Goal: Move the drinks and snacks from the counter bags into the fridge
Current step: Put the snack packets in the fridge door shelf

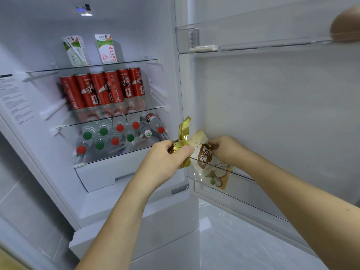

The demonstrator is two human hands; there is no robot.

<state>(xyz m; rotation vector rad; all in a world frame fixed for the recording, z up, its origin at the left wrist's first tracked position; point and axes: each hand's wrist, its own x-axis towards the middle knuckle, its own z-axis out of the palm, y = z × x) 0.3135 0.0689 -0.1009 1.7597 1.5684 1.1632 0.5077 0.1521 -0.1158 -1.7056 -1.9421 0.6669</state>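
Red cans (103,88), bottles and cartons already fill the fridge shelves. The left hand (165,158) grips a crinkled gold foil snack packet (184,131). The right hand (227,149) pinches a cream coconut pouch (210,166) into the clear door bin (243,190).

Two bare forearms and hands — nothing worn in view

Both arms are uncovered from the lower edge of the picture to the fingertips: no sleeve, cuff, glove, watch, band or ring shows on either. The left hand (165,154) and the right hand (227,148) have short, plain nails where any can be seen — the thumbnail on the left looks unpainted. The forearms are slim and smooth, with no markings that can be made out.
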